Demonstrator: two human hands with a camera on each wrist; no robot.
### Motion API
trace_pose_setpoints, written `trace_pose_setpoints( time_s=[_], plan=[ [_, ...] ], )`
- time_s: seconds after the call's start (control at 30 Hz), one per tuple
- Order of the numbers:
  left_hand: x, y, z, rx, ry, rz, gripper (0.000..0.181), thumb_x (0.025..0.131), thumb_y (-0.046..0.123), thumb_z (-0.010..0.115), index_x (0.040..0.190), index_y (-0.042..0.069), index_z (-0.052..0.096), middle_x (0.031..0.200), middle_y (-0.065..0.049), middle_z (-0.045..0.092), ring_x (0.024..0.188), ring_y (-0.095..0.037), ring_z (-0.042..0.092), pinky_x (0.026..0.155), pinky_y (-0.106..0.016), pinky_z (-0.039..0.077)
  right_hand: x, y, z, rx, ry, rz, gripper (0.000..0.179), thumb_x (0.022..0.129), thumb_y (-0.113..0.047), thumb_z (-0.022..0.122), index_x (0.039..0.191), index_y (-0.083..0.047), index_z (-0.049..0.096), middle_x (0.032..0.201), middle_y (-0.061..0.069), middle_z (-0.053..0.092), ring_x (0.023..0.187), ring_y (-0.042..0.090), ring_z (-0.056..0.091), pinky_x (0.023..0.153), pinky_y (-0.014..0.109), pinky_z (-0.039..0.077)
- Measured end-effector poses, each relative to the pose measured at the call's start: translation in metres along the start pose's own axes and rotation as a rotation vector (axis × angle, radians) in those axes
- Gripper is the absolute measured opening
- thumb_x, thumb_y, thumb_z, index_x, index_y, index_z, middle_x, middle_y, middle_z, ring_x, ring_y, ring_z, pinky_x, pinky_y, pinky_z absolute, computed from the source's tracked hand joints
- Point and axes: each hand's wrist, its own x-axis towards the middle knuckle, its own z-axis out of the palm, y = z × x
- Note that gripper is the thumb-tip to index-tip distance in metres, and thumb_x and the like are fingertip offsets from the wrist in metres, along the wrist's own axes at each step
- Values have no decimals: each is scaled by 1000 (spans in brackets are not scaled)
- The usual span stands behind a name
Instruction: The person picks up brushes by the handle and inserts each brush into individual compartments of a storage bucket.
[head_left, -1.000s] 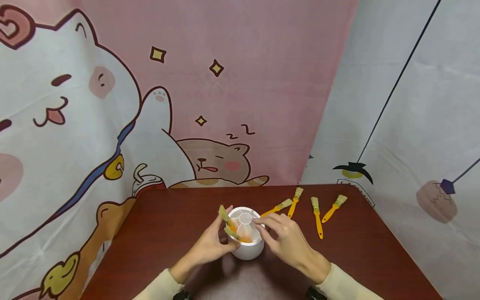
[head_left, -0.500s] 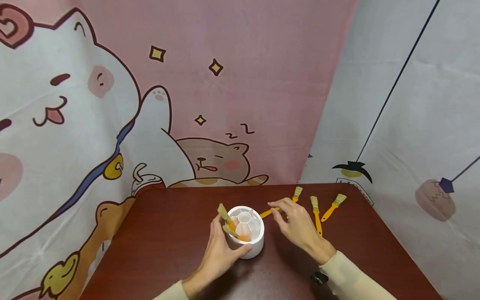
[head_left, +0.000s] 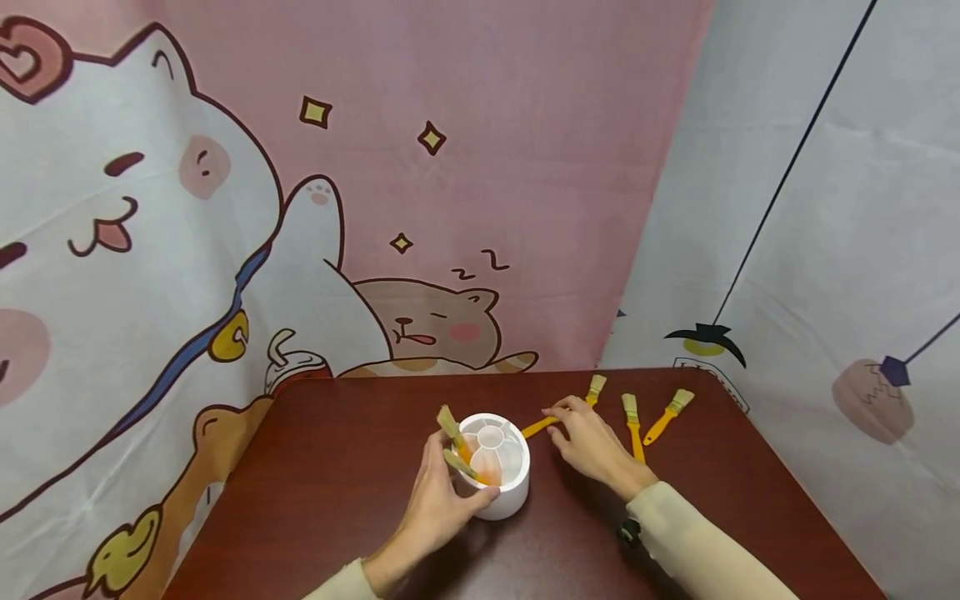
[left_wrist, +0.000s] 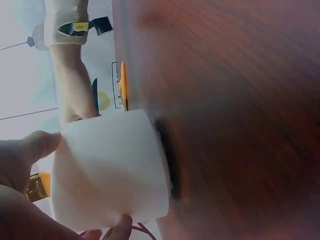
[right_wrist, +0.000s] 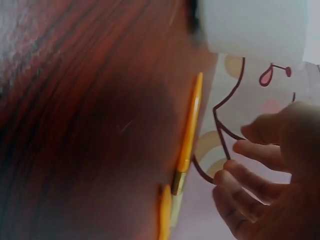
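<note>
My left hand (head_left: 435,504) grips a white round holder (head_left: 512,498), its top divided into compartments, with thumb and fingers around the near left side. Two paintbrushes lean in it, bristles up, one bristle head (head_left: 447,421) above the other (head_left: 459,463). In the left wrist view the holder's smooth wall (left_wrist: 110,170) shows between thumb and fingers. To the right, my right hand (head_left: 588,437) hovers over a yellow-handled paintbrush (head_left: 536,427) and hides its bristles. The right wrist view shows bent, empty fingers (right_wrist: 245,175) apart from that brush's handle (right_wrist: 190,127).
Three more yellow-handled brushes lie on the dark red-brown table (head_left: 337,467): one at the back (head_left: 596,386), one just right of my right hand (head_left: 631,417), one farther right (head_left: 667,417). A cartoon-printed cloth (head_left: 525,167) hangs behind the table.
My right hand has left the holder's rim and moved right, over the nearest brush on the table. My left hand stays on the holder, its thumb shifted right along the near side.
</note>
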Motion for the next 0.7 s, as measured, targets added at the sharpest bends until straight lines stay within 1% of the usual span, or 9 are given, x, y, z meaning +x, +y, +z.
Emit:
trace_pose_setpoints(
  time_s=[0.07, 0.13, 0.27, 0.37, 0.5, 0.7],
  plan=[
    [1, 0, -3, -10, -20, 7, 103, 71, 38, 101, 152, 16, 40, 146, -5, 53, 121, -19, 62, 96, -41, 58, 2, 3, 5, -8, -39, -15, 38, 99, -22, 76, 135, -9, 74, 136, 12, 66, 123, 28, 64, 102, 51, 59],
    [3, -1, -5, -22, -40, 19, 102, 72, 36, 100, 152, 15, 41, 145, -6, 54, 121, -19, 63, 95, -42, 59, 3, 5, 9, -19, -77, -36, 41, 99, -21, 77, 138, -7, 72, 141, 15, 64, 129, 33, 61, 106, 55, 56],
    [7, -2, -10, -70, -91, 44, 97, 74, 28, 99, 152, 14, 43, 143, -8, 60, 115, -21, 67, 91, -41, 60, 1, 11, 15, -51, -148, -64, 45, 102, -26, 74, 143, -9, 68, 150, 18, 60, 136, 40, 57, 110, 63, 51],
    [10, -3, -13, -105, -132, 54, 94, 75, 23, 97, 152, 14, 44, 137, -8, 65, 104, -21, 69, 85, -38, 59, -2, 15, 17, -66, -185, -73, 46, 105, -30, 71, 147, -12, 66, 154, 17, 58, 140, 41, 55, 110, 67, 48],
    [14, -4, -17, -138, -183, 53, 93, 76, 18, 95, 154, 17, 44, 129, -9, 69, 94, -22, 68, 79, -33, 56, -4, 21, 17, -56, -198, -79, 43, 106, -31, 69, 146, -15, 67, 153, 15, 59, 140, 38, 56, 108, 68, 48],
    [17, -4, -21, -183, -238, 43, 92, 77, 11, 92, 154, 21, 43, 118, -9, 72, 87, -23, 68, 74, -27, 53, -5, 25, 11, -35, -176, -98, 31, 105, -27, 70, 133, -14, 74, 145, 12, 66, 131, 34, 66, 107, 64, 50]
  ],
)
